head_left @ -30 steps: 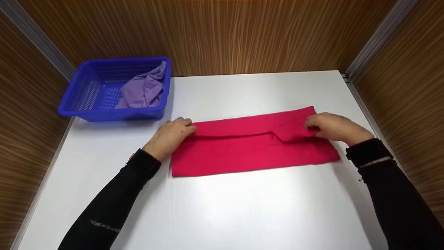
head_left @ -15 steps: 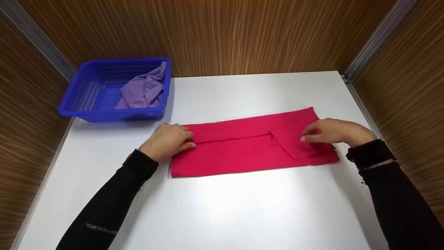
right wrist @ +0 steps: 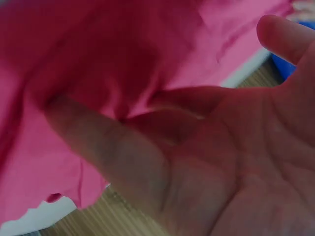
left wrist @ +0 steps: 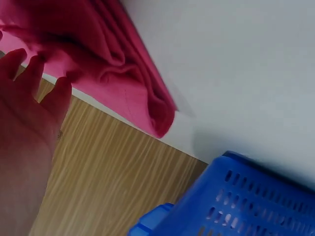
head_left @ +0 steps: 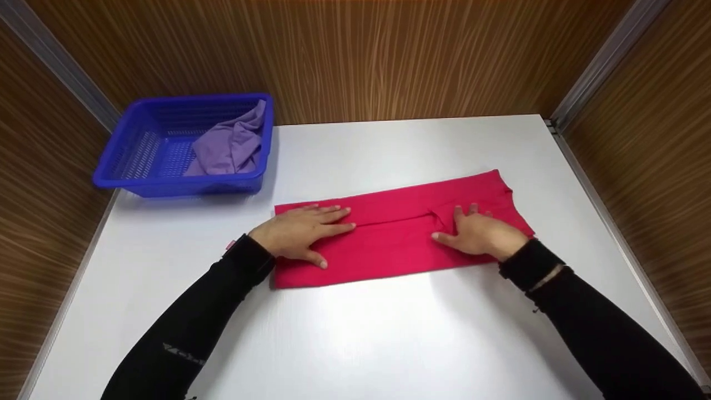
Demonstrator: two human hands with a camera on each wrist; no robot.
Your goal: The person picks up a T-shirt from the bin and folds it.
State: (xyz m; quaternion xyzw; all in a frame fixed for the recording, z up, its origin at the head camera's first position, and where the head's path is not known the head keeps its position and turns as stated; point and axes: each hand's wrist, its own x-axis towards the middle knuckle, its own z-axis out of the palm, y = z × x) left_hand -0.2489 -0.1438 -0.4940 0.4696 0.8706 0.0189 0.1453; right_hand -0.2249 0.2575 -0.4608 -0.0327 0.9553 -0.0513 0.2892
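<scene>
A crimson-pink cloth garment (head_left: 389, 244) lies folded into a long strip on the white table, with a fold line along its middle and a small crease near the right part. My left hand (head_left: 303, 232) rests on its left end, fingers spread and straight. On the right part my right hand (head_left: 480, 232) presses down with spread fingers. Layered folds of the garment (left wrist: 123, 73) show at one end in the left wrist view. In the right wrist view, fingertips (right wrist: 69, 110) touch the pink fabric (right wrist: 123, 54), which dents under them.
At the back left stands a blue plastic basket (head_left: 186, 180) with slotted walls. A crumpled lilac cloth (head_left: 225, 147) lies inside it. Wood-grain panels (head_left: 400, 61) border the white table (head_left: 389, 333) at the back and sides.
The right hand let go of the fabric's upper layer, which now lies flat, and moved left onto it. My left hand moved right and spread its fingers over the left end.
</scene>
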